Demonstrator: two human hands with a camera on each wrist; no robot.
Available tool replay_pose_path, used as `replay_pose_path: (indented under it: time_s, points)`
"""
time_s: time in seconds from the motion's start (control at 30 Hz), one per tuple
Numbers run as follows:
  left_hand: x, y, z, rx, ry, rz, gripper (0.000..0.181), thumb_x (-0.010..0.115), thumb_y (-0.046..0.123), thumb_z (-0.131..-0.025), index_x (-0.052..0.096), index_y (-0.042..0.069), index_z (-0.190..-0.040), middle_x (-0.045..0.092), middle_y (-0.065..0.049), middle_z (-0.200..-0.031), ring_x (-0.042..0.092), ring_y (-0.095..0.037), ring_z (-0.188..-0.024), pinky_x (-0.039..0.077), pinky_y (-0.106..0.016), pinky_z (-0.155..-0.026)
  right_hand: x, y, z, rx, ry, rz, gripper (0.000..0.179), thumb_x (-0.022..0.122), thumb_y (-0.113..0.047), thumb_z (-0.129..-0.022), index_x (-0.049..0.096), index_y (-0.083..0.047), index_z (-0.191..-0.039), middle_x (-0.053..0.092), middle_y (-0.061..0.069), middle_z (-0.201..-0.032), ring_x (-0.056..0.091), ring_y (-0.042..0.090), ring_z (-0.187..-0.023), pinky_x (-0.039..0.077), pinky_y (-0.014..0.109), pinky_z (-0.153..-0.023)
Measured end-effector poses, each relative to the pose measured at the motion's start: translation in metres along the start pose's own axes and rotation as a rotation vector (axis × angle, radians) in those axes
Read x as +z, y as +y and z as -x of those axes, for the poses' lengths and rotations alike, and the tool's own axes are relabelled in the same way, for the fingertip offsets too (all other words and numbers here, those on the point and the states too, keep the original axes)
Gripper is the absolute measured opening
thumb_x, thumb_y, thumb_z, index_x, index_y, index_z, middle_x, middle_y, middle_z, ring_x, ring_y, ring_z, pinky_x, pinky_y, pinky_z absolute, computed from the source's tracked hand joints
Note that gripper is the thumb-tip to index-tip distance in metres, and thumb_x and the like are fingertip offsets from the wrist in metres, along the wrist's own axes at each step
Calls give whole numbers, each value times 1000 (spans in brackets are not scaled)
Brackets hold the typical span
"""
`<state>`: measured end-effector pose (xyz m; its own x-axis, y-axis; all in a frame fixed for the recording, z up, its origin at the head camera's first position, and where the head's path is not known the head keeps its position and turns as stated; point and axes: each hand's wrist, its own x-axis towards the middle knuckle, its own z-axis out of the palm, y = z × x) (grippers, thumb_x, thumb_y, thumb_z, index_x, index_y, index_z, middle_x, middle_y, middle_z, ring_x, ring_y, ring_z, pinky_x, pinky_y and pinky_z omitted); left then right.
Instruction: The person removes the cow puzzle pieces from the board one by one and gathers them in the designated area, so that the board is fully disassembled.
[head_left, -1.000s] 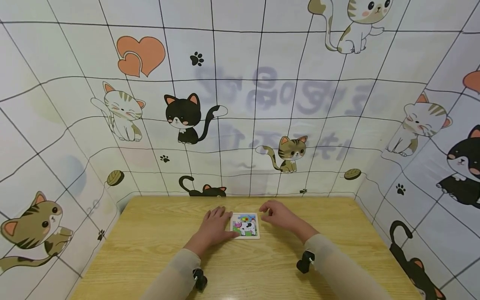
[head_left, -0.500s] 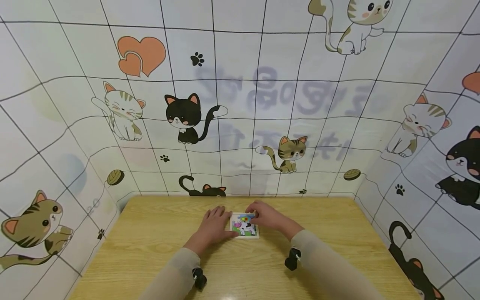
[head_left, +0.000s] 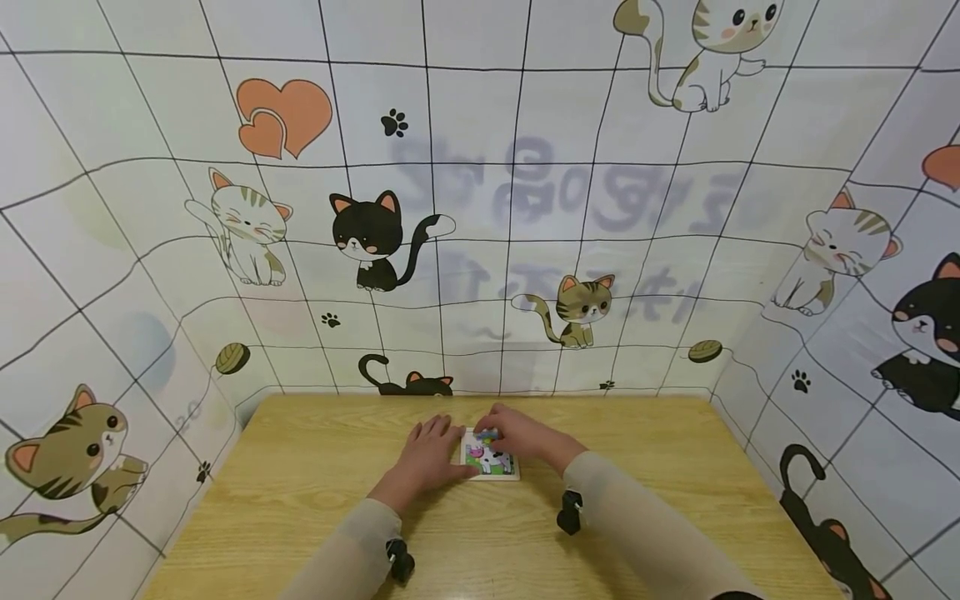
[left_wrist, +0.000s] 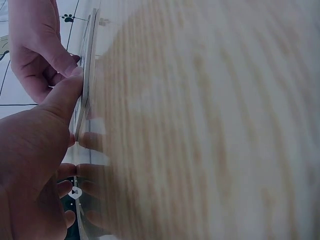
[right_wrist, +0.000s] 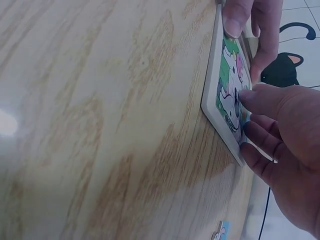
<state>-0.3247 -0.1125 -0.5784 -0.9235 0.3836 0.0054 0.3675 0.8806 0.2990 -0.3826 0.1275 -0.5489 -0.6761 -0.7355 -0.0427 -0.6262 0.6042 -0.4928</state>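
Note:
A small square wooden picture puzzle [head_left: 501, 467] lies on the table, showing a black-and-white cow on green inside a pale frame. My left hand [head_left: 427, 457] rests along its left side, fingers extended and thumb at the near-left corner. In the right wrist view, that thumb overlaps the frame's edge. My right hand [head_left: 522, 435] is over the far-right part of the puzzle and hides part of the picture. In the right wrist view, its thumb [right_wrist: 256, 98] touches the picture, and its bent fingers, apart from the thumb, reach the puzzle's far side.
The light wood table [head_left: 315, 467] meets a hanging sheet [head_left: 472, 208] printed with cats at its back edge and sides. A small blue piece with a drawing [right_wrist: 221, 231] lies on the table, low in the right wrist view.
My right hand has moved left from beside the puzzle to over its picture, covering part of its upper area. The left hand and the puzzle have stayed in place.

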Motion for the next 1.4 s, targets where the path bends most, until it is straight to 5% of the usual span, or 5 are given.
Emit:
replay_pose_path:
  time_s: [0.27, 0.77, 1.4]
  points:
    - [7, -6, 1, 30, 27, 2, 87, 76, 70, -96, 57, 14, -161, 43, -23, -171, 35, -45, -161, 28, -72, -127, 2, 2, -3, -21, -42, 31, 32, 73, -4, -107, 77, -8, -139, 60, 12, -121, 56, 17, -94, 53, 35, -87]
    - [5, -2, -3, 21, 24, -13, 87, 75, 71, -97, 58, 15, -161, 43, -21, -171, 34, -42, -162, 29, -70, -127, -6, -2, -3, 49, -66, -71, 28, 73, 0, -105, 76, -10, -131, 60, 13, -123, 63, 29, -111, 56, 45, -97]
    - [6, -3, -3, 9, 19, -22, 88, 73, 73, -97, 58, 16, -161, 42, -19, -172, 34, -42, -162, 28, -70, -128, -3, 4, -5, 38, -41, -65, 26, 75, -3, -105, 75, -15, -128, 60, 12, -121, 60, 25, -105, 55, 47, -94]
